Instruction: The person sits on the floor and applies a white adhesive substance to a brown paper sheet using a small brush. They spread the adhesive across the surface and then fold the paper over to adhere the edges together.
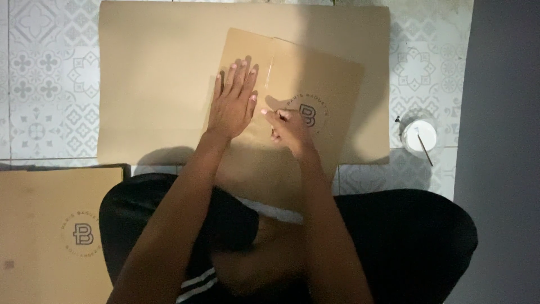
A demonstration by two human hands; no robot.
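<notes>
Left hand (232, 104), fingers together and flat, pins a paper bag (292, 112) to a brown sheet (152, 84) on the tiled floor (45, 84), steadying it. Right hand (289, 128), fingers pinched on a thin stick, works its face. Glue cup (419, 135) nearby.

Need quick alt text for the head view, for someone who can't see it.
A person seated on a patterned tile floor presses the left hand flat on a brown paper bag, the right hand closed beside it. The bag lies on a large cardboard sheet; a white cup stands right.
</notes>
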